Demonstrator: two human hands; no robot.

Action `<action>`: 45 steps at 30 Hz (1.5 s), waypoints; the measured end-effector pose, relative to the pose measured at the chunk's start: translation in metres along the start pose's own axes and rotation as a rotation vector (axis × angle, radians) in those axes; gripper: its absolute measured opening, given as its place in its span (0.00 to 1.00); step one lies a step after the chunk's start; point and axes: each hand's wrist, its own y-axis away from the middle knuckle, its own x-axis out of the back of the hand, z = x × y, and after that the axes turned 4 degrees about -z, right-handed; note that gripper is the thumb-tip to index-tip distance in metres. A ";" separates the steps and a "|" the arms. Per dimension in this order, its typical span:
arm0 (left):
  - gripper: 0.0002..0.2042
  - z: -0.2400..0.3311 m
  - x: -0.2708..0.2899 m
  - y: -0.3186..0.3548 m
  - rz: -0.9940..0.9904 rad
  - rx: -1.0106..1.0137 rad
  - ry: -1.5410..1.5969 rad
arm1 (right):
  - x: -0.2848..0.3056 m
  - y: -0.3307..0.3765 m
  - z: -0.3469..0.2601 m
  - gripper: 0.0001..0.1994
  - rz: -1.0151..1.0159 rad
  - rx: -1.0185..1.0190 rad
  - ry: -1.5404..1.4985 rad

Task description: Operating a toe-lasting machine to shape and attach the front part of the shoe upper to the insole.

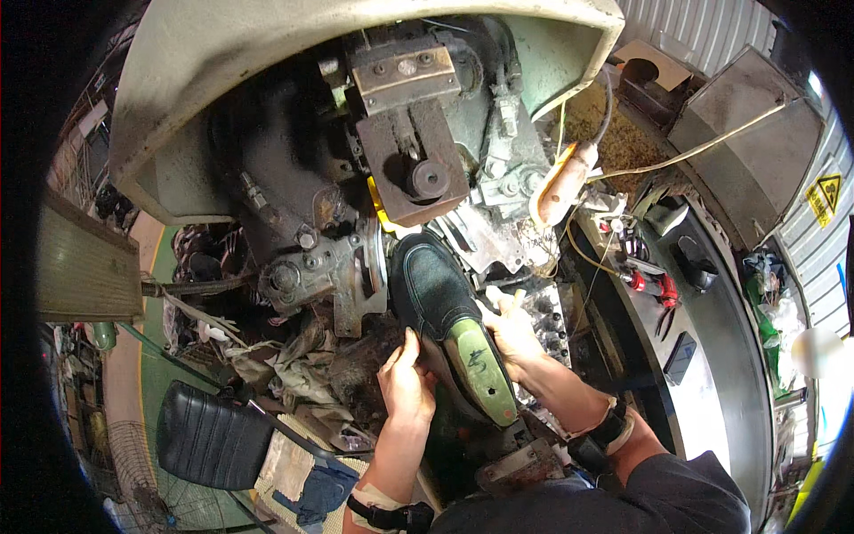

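Observation:
A black shoe upper (433, 283) with a stitched toe sits over a green shoe last (479, 367), toe pointing away from me. The last's bare heel end has a dark hole and a handwritten mark. My left hand (409, 384) is closed at the left side, thumb and fingertips pinching the upper's loose dark edge. On the opposite side my right hand (514, 336) grips the upper near the last, its fingers partly hidden. The toe lies just under the machine's metal head block (412, 160), between two metal side plates.
A pale machine hood (356, 20) arches over the far side. A lit hand lamp (565, 185) hangs at the right. Beyond it a bench holds pliers (665, 319), a phone (680, 358) and a black shoe part (696, 263). A black chair (213, 434) stands at the left.

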 end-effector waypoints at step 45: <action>0.14 -0.049 0.357 -0.062 0.692 -0.502 -0.348 | 0.106 0.016 -0.011 0.42 0.036 -0.061 0.318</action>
